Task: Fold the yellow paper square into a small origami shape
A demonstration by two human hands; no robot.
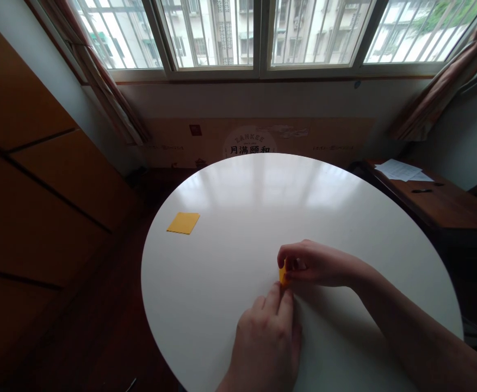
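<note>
A small piece of yellow paper, seemingly folded, is at the middle of the white round table, mostly covered by my fingers. My right hand is closed on it from the right, with thumb and curled fingers pinching it. From the near side, my left hand reaches in with its fingers close together. Its fingertips hold the paper's near end down against the table. Farther left on the tabletop lies a flat yellow paper square, apart from both hands.
A brown wooden desk with white papers and a small dark object stands to the right. Along the far wall is a long printed box under the windows. A wooden cabinet rises on the left.
</note>
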